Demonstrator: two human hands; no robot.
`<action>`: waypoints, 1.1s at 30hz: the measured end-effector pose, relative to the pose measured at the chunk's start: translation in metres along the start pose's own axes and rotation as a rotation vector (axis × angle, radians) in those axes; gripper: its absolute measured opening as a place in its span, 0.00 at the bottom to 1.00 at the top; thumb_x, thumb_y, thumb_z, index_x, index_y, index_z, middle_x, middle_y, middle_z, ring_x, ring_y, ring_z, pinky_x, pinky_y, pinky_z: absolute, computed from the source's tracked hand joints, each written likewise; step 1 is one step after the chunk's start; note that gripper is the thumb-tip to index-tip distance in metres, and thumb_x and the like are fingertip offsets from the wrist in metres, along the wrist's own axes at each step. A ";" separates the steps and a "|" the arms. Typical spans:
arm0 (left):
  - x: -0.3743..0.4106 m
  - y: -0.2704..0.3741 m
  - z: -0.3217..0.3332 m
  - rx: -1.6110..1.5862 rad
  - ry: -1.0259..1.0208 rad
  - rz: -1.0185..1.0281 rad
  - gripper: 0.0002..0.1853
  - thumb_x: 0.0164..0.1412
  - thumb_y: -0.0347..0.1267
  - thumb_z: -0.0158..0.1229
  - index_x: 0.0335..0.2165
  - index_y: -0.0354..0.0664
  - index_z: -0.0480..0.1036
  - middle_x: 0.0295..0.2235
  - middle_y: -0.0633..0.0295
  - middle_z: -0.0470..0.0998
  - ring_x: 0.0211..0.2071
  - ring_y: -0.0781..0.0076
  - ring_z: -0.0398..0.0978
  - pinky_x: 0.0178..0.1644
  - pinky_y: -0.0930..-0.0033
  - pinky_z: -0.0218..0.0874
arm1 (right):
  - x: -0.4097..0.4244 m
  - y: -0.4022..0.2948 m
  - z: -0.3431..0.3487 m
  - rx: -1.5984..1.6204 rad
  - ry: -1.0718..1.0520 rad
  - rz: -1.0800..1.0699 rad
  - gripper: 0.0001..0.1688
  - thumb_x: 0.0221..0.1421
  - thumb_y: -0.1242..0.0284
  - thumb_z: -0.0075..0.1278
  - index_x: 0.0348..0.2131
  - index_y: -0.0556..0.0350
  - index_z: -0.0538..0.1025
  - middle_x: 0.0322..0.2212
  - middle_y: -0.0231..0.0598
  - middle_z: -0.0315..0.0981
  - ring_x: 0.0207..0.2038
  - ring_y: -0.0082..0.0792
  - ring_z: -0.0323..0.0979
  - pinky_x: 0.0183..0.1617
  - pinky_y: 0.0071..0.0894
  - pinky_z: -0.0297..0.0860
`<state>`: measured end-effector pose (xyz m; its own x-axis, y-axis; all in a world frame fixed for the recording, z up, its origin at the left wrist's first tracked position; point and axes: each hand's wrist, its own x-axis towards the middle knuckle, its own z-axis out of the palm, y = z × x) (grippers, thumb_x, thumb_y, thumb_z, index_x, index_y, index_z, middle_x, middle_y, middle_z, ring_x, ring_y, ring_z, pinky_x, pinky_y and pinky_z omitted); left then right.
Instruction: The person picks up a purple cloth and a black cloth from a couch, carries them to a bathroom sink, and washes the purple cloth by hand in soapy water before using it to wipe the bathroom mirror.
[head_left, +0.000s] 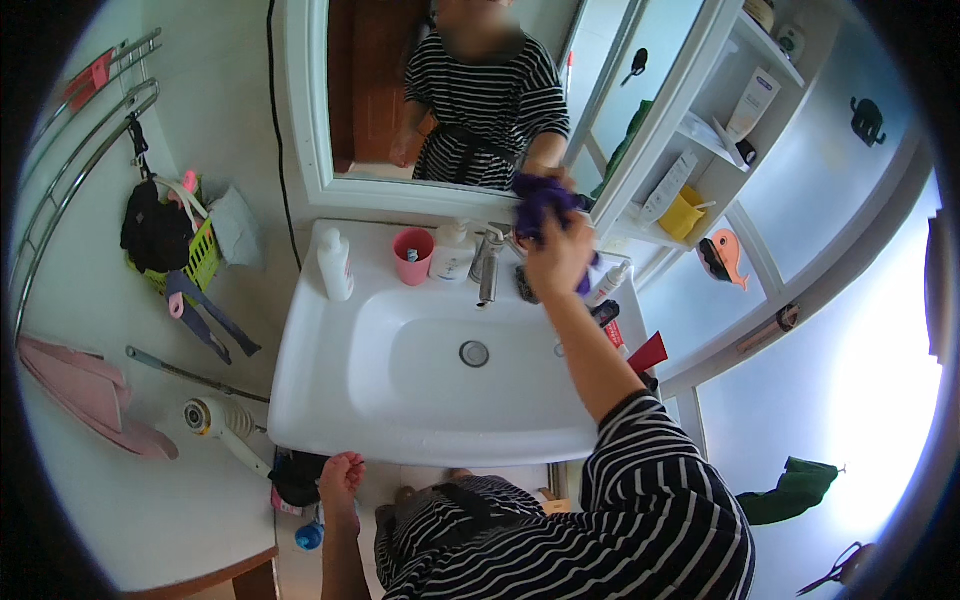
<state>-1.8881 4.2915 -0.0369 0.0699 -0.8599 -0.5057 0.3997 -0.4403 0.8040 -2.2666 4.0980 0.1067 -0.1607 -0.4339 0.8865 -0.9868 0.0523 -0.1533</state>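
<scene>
My right hand (559, 255) holds a bunched purple cloth (541, 206) against the lower right part of the mirror (465, 112), above the basin's back right corner. Part of the cloth hangs below the hand, beside a white bottle. My left hand (343, 474) is low, just off the front left edge of the white washbasin (315, 390), with its fingers curled; a small dark thing shows at the fingertips, too small to name. The metal faucet (489, 270) stands at the back of the basin, to the left of my right hand.
On the basin's back ledge stand a white bottle (335, 266), a pink cup (413, 256) and a pump bottle (452, 255). A red tube (648, 352) lies at the right rim. Shelves (709, 139) rise at right. A hair dryer (225, 421) and green basket (201, 251) are at left.
</scene>
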 end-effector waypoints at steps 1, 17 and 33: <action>0.002 -0.001 0.003 -0.003 -0.025 0.009 0.10 0.56 0.33 0.46 0.34 0.38 0.67 0.31 0.63 0.72 0.30 0.77 0.69 0.37 0.77 0.60 | 0.003 -0.021 0.011 0.069 -0.031 -0.052 0.26 0.27 0.80 0.51 0.36 0.51 0.75 0.36 0.47 0.64 0.38 0.47 0.62 0.39 0.42 0.60; 0.014 -0.016 0.007 0.131 -0.164 0.090 0.15 0.57 0.37 0.47 0.36 0.36 0.70 0.24 0.65 0.69 0.21 0.80 0.63 0.23 0.77 0.57 | 0.231 -0.198 -0.010 -0.020 0.178 -0.616 0.27 0.44 0.69 0.45 0.48 0.45 0.66 0.42 0.43 0.58 0.45 0.43 0.56 0.46 0.42 0.57; 0.044 -0.015 0.012 0.118 -0.198 0.087 0.14 0.55 0.40 0.48 0.35 0.43 0.71 0.25 0.68 0.71 0.23 0.80 0.65 0.27 0.77 0.58 | 0.270 -0.026 -0.064 -0.002 0.524 -0.456 0.16 0.31 0.74 0.51 0.29 0.53 0.73 0.40 0.47 0.62 0.41 0.50 0.59 0.42 0.48 0.57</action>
<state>-1.9019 4.2574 -0.0679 -0.0857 -0.9245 -0.3714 0.2897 -0.3798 0.8785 -2.2857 4.0374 0.3777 0.2822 0.0787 0.9561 -0.9580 -0.0300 0.2852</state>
